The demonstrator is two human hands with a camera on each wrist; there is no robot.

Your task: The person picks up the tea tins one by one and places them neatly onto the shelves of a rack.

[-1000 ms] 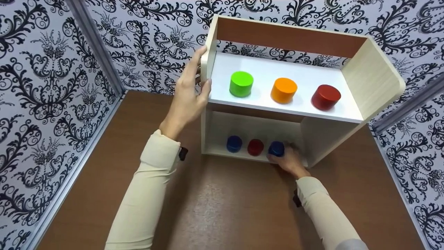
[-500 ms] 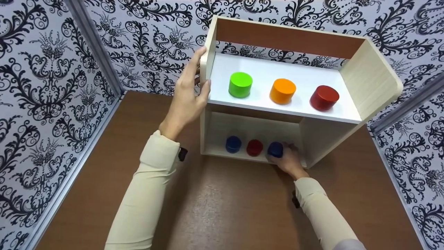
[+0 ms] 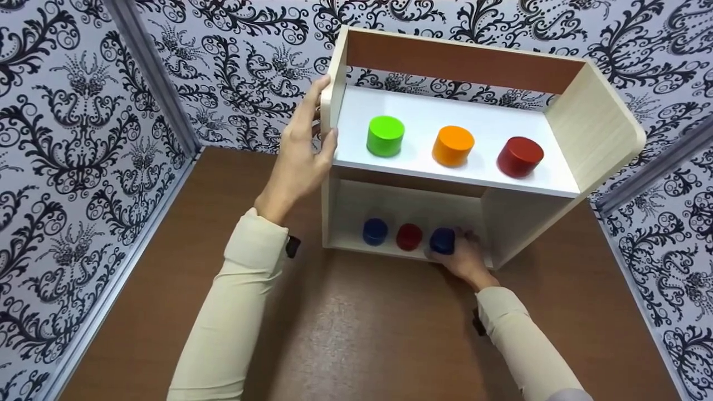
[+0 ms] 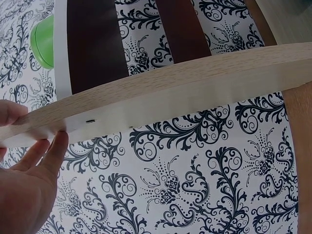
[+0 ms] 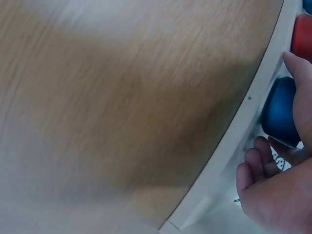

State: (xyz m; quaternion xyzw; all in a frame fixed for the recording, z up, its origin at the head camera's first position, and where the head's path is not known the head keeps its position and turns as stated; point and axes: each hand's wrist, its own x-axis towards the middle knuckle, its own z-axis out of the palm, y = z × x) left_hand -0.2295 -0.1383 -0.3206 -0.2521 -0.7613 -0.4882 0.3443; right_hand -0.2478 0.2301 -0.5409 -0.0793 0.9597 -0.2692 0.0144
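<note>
My left hand (image 3: 302, 147) grips the front edge of the left side panel (image 3: 334, 83) of a small wooden shelf unit. In the left wrist view, its thumb lies on one side of the panel (image 4: 170, 75) and its fingers on the other. On the lower shelf, my right hand (image 3: 463, 253) holds a blue cylinder (image 3: 442, 240) between thumb and fingers. The right wrist view shows the blue cylinder (image 5: 280, 111) with the thumb at one side and a finger partly hidden at the other. Beside it stand a red cylinder (image 3: 409, 237) and another blue cylinder (image 3: 375, 231).
The white upper shelf (image 3: 412, 103) bears a green cylinder (image 3: 385, 136), an orange cylinder (image 3: 453, 146) and a dark red cylinder (image 3: 520, 157). The unit's right side panel (image 3: 596, 120) rises beyond them. Patterned walls (image 3: 239, 67) enclose the brown wooden table (image 3: 356, 323).
Both hands keep their places, the left on the panel and the right at the blue cylinder. The view has shifted slightly; the cylinders stand in the same order.
</note>
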